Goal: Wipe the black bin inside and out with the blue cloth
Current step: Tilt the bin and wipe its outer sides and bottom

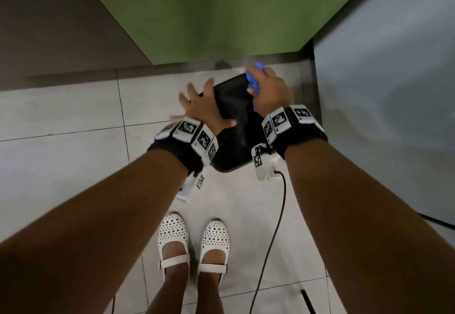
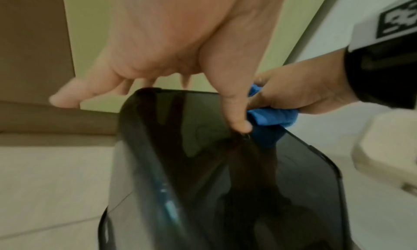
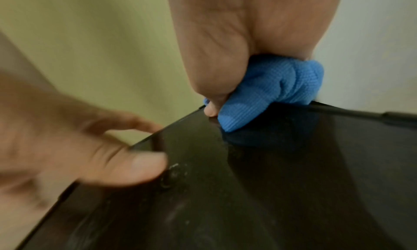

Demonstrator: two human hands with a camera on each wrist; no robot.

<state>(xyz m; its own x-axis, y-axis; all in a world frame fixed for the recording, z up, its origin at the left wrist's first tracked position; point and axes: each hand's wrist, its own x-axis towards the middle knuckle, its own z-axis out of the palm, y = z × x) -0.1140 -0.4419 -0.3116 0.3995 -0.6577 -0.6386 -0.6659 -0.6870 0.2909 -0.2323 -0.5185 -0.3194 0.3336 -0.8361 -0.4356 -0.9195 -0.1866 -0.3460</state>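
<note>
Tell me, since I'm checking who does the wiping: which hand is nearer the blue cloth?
Right. The right hand grips the bunched blue cloth at the far rim of the black bin. The left hand, fingers spread, rests on the bin's left side, apart from the cloth.

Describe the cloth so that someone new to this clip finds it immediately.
On the tiled floor before the green wall stands the black bin. At its far rim, the right hand grips the bunched blue cloth, the only bright blue thing here.
</note>
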